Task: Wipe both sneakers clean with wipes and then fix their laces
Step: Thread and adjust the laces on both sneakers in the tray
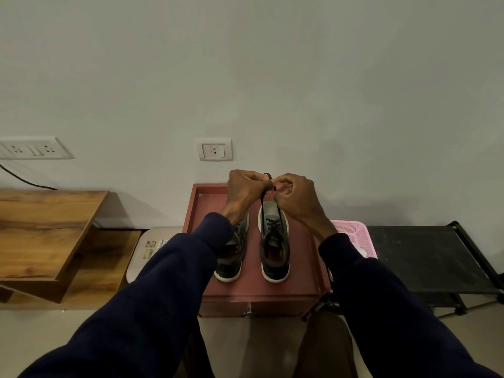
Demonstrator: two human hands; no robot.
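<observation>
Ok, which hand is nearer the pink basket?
Right. The right hand pinches the lace up-left of the pink basket; the left hand grips it farther left.

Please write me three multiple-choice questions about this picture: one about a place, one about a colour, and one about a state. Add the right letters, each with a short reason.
1. Where does the right-hand sneaker stand?
A) on a chair
B) on the red-brown cabinet
C) on a bed

2. What colour is the plastic basket beside the cabinet?
A) blue
B) white
C) pink

3. What are the left hand and the right hand doing?
A) pinching the black lace above the sneaker's toe
B) lying open and flat
C) holding a wipe

Answers:
1 B: its sole rests on the cabinet's top.
2 C: its mesh wall is pink.
3 A: the fingers of both hands are curled on the lace.
</observation>
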